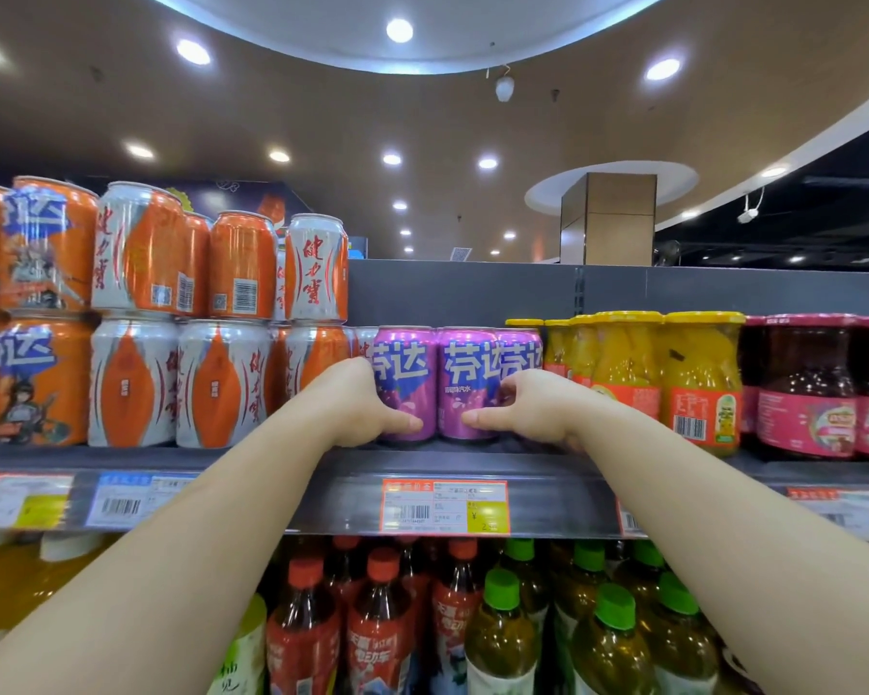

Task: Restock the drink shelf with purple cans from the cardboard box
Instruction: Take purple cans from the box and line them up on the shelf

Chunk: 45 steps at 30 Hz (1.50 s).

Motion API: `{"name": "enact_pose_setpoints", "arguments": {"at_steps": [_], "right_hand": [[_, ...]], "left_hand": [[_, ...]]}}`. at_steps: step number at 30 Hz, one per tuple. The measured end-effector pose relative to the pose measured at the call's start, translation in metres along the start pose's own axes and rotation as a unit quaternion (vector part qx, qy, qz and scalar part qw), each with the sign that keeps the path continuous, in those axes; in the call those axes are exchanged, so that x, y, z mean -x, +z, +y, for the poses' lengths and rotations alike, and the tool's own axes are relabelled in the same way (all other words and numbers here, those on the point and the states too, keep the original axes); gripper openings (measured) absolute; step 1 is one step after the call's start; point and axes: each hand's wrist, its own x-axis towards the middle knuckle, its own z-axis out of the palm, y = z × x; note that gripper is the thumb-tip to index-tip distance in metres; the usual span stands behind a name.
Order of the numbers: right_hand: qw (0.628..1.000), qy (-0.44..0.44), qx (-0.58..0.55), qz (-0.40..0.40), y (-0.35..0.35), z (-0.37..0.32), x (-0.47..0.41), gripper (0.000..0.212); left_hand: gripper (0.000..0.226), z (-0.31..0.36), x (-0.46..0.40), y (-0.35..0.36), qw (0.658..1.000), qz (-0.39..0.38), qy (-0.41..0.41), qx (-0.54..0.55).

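Three purple cans stand upright on the top shelf (452,461). My left hand (357,403) grips the left purple can (405,373), with the thumb across its lower front. My right hand (528,408) grips the middle purple can (465,378), thumb low on its front and fingers curled round its right side. A third purple can (523,351) stands just behind my right hand. The cardboard box is out of view.
Orange and silver cans (212,378) are stacked two high left of the purple ones. Jars of yellow fruit (693,373) and red fruit (803,388) stand on the right. Price tags (445,506) line the shelf edge. Bottles (502,624) fill the shelf below.
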Motion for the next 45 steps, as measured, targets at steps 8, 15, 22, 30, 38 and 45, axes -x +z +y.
{"name": "enact_pose_setpoints", "arguments": {"at_steps": [8, 15, 22, 30, 38, 45], "right_hand": [[1.0, 0.004, 0.006, 0.001, -0.001, -0.001, 0.005, 0.076], [1.0, 0.006, 0.014, 0.004, 0.0, -0.001, 0.007, 0.074], [1.0, 0.01, 0.007, 0.004, 0.0, -0.001, 0.009, 0.073], [1.0, 0.008, 0.01, -0.009, -0.003, -0.002, 0.01, 0.074], [0.999, 0.005, 0.037, -0.019, -0.004, -0.002, 0.012, 0.072], [0.998, -0.003, 0.052, 0.023, -0.014, -0.014, 0.031, 0.068]], "left_hand": [[0.057, 0.0, -0.001, 0.0, 1.0, -0.004, -0.005, 0.008], [0.055, 0.001, 0.0, 0.002, 1.0, 0.0, -0.006, 0.012], [0.057, 0.002, 0.001, 0.003, 1.0, 0.008, -0.011, 0.019], [0.073, -0.005, 0.003, -0.007, 0.992, -0.022, -0.024, 0.126], [0.073, -0.006, 0.003, -0.009, 0.989, -0.032, -0.033, 0.138], [0.077, -0.004, 0.017, -0.012, 0.991, 0.021, -0.006, 0.132]]}}
